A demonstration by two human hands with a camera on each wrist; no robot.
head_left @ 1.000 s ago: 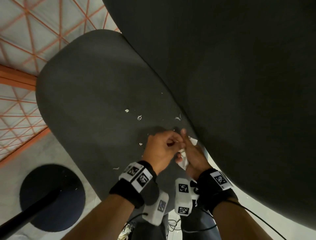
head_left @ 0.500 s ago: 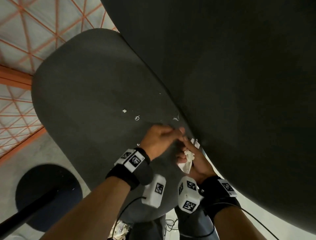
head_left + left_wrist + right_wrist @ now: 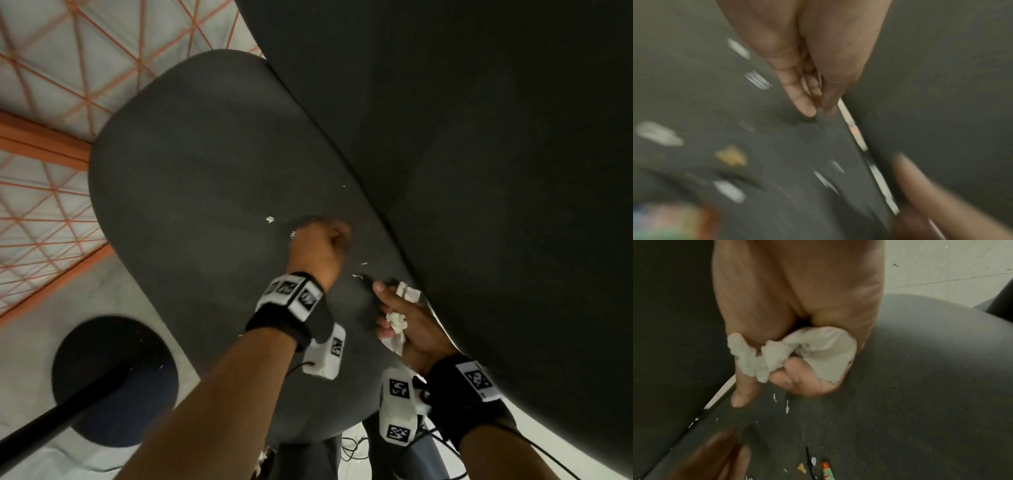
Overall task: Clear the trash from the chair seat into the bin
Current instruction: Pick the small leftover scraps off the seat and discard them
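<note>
The dark grey chair seat carries small white scraps, some more near the backrest seam. My left hand hovers over the seat beside one scrap. In the blurred left wrist view its fingertips are curled together, and I see nothing between them. My right hand sits by the seam and grips a crumpled white paper wad, with the forefinger pointing down at the seat. More bits lie further along the seat: a yellow crumb and an orange-and-green piece.
The tall dark backrest fills the right side, close over my right hand. On the pale floor at lower left lies a dark round shape with a black pole across it. An orange-lined mat lies beyond.
My left hand has left the right hand and moved forward across the seat towards the loose scraps. The right hand stays at the seam with the wad.
</note>
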